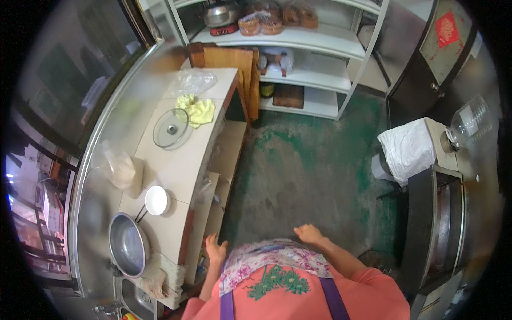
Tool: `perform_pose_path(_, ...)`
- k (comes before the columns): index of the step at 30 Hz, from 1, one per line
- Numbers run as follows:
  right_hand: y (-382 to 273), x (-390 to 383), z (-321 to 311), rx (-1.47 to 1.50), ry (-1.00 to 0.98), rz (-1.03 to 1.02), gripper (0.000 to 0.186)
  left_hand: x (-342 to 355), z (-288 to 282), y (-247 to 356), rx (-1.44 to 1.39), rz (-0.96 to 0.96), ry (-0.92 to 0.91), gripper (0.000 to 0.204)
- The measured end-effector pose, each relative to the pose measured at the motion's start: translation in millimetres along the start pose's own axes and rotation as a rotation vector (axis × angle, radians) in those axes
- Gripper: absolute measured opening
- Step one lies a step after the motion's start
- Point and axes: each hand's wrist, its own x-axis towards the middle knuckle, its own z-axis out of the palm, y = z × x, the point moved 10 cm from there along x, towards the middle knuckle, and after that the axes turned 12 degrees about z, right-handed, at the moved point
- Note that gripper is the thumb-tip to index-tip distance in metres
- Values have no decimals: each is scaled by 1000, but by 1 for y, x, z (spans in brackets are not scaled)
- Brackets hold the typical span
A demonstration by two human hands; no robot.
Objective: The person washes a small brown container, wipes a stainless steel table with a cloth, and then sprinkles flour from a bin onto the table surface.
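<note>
My left hand [215,249] hangs beside the front edge of the tiled counter [176,165], fingers apart, holding nothing. My right hand [309,233] is over the floor in front of my floral apron [288,254], its fingers curled in with nothing visible in them. On the counter near my left hand are a metal basin [128,246] and a white bowl [158,200], with what look like dark chopsticks between them. A bag of pale powder [127,172] stands against the wall side. Farther along lie a glass lid [168,133] and a crumpled yellow cloth [196,110].
A sink [140,300] and a draped rag [160,282] are at the counter's near end. White shelves [309,74] stand at the back with wooden boards [229,66] beside them. To the right are a white cloth [408,149], a dark cabinet [421,234] and a door [421,80].
</note>
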Motion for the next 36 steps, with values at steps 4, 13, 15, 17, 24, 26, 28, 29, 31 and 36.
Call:
perform_pose_path(4, 14, 38, -71, 18, 85, -20, 36, 69, 45, 63, 14, -20, -197, 54)
perform_pose_path(13, 149, 118, -174, 315, 380, 322, 19, 264, 249, 149, -109, -196, -792, 68)
perform_pose_path(15, 204, 120, -180, 258, 316, 624, 22, 310, 311, 166, -375, -281, -813, 66)
perform_pose_path(17, 293, 95, -160, 455, 338, 980, 21, 358, 370, 214, -394, -296, -881, 60)
perform_pose_path(24, 394, 44, -35, 1309, 298, 1413, 23, 467, 515, 432, -296, -86, -1101, 55)
perform_pose_path(26, 399, 64, -11, 1608, 264, 1520, 24, 480, 570, 466, -256, -31, -1146, 55)
perform_pose_path(28, 417, 92, 4, 1823, 229, 1563, 24, 484, 624, 483, -234, -9, -1193, 55)
perform_pose_path(29, 426, 117, -14, 1871, 201, 1544, 25, 483, 643, 496, -156, 18, -1232, 55)
perform_pose_path(31, 460, 166, -76, 1673, 180, 1524, 25, 476, 680, 527, 8, 71, -1298, 56)
perform_pose_path(36, 586, 316, -346, 441, 113, 970, 23, 445, 767, 630, 70, 379, -1606, 55)
